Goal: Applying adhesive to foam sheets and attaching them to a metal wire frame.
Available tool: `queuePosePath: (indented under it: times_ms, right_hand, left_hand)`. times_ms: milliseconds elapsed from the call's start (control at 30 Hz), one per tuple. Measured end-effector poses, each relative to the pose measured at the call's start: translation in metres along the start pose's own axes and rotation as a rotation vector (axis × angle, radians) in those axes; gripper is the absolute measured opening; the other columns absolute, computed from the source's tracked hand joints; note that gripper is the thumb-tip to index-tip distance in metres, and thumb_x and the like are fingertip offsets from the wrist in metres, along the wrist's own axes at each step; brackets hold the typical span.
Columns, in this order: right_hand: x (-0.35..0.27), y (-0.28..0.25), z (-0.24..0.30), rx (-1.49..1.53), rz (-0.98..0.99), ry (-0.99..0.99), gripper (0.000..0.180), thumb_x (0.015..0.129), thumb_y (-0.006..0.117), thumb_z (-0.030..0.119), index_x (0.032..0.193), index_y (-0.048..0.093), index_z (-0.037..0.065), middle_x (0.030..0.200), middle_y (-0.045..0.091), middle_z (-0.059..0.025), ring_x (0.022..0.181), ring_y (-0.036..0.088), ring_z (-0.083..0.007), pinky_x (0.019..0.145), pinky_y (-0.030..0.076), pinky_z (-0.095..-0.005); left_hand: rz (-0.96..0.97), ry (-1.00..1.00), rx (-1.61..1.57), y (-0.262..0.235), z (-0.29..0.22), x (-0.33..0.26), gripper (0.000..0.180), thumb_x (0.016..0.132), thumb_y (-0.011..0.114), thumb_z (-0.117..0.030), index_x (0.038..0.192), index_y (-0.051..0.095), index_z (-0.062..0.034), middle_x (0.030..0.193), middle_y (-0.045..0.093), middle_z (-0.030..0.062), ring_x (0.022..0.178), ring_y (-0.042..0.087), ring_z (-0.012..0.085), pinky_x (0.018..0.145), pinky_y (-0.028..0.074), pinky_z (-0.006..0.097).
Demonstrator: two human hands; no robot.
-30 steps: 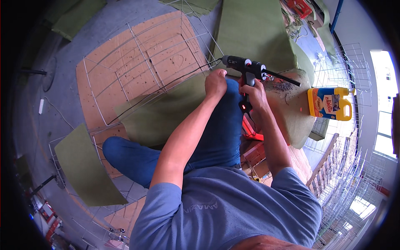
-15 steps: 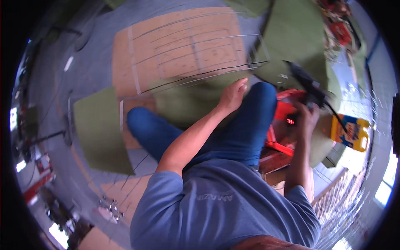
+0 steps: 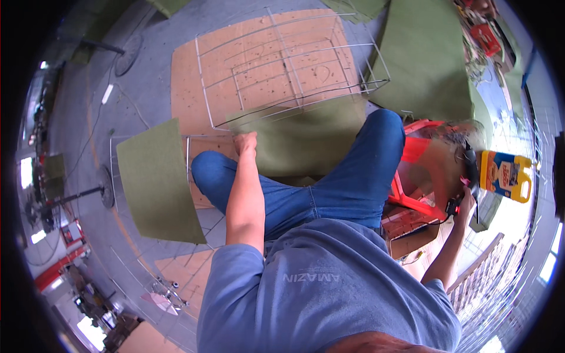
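Observation:
My left hand [image 3: 246,142] is closed at the near left corner of a green fabric sheet [image 3: 306,138], its fingertips partly hidden. That sheet lies between my knees, along the near edge of a metal wire frame [image 3: 300,94]. Out to the right, my right hand [image 3: 465,203] is closed round a black corded hand tool [image 3: 469,165] with a small red light. The tool is beside a red plastic stool-like frame [image 3: 438,188], and its exact kind is unclear.
A brown board [image 3: 265,47] lies under the wire frame. More green fabric [image 3: 424,59] is at the far right, and a green panel [image 3: 159,182] stands on the left. A yellow jug [image 3: 504,176] is beyond my right hand. An open carton [image 3: 412,241] sits by my right hip.
My left hand has moved left, from near my right knee to the sheet's left corner. My right hand has moved right and nearer with the black tool, which has swung down beside the jug.

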State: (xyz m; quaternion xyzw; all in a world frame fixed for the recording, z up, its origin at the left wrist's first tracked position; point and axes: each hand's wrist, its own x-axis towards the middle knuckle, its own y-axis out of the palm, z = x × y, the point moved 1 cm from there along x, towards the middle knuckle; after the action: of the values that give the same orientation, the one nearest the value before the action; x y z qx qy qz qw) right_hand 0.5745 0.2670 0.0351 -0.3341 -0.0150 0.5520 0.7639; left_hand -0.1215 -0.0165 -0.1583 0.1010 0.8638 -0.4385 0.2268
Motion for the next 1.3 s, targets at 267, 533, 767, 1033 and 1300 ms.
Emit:
queuePosePath:
  times_ms: [267,533,767,1033,1300]
  right_hand:
    - [-0.105,0.060,0.117,-0.803,-0.232,-0.544,0.040,0.098,0.059,0.037,0.122,0.067,0.006,0.117,0.069,-0.0191,0.112,0.065,-0.0387,0.097,0.050,-0.0456]
    - [-0.244,0.340,0.107,-0.401,1.077,-1.689,0.070,0.074,0.068,0.003,0.142,0.052,0.007,0.149,0.050,-0.0162,0.145,0.041,-0.0335,0.122,0.031,-0.0483]
    - [-0.295,0.375,0.089,-0.422,1.328,-1.736,0.021,0.071,0.070,0.013,0.090,0.064,0.007,0.086,0.066,-0.0109,0.098,0.068,-0.0317,0.111,0.042,-0.0523]
    - [-0.175,0.341,0.123,-0.533,1.167,-1.744,0.029,0.081,0.066,0.016,0.109,0.071,0.017,0.094,0.074,-0.0082,0.102,0.070,-0.0282,0.121,0.030,-0.0512]
    - [-0.097,0.312,0.137,-1.084,1.131,-1.563,0.023,0.079,0.069,0.015,0.101,0.072,0.015,0.099,0.073,-0.0075,0.105,0.067,-0.0261,0.112,0.037,-0.0497]
  left_hand:
    - [0.367,0.702,0.589,-0.045,-0.014,-0.123,0.026,0.088,0.063,-0.019,0.097,0.073,0.0035,0.106,0.070,0.0287,0.102,0.068,0.0459,0.089,0.054,0.053]
    - [0.396,1.230,0.519,-0.104,0.003,-0.193,0.015,0.079,0.073,-0.008,0.088,0.068,0.0030,0.094,0.067,0.0177,0.100,0.063,0.0393,0.088,0.050,0.047]
    - [0.393,0.860,0.036,-0.136,-0.019,-0.226,0.032,0.085,0.079,-0.017,0.111,0.071,-0.0010,0.107,0.072,0.0179,0.103,0.068,0.0367,0.086,0.053,0.041]
    - [0.725,0.780,-0.380,-0.211,-0.004,-0.198,0.017,0.088,0.077,-0.006,0.103,0.075,0.0027,0.098,0.076,0.0046,0.085,0.065,0.0113,0.076,0.051,0.028]
    - [0.686,0.719,-0.579,-0.249,0.007,-0.155,0.023,0.088,0.079,-0.009,0.109,0.074,0.0000,0.105,0.074,0.0043,0.097,0.066,0.0156,0.094,0.049,0.033]
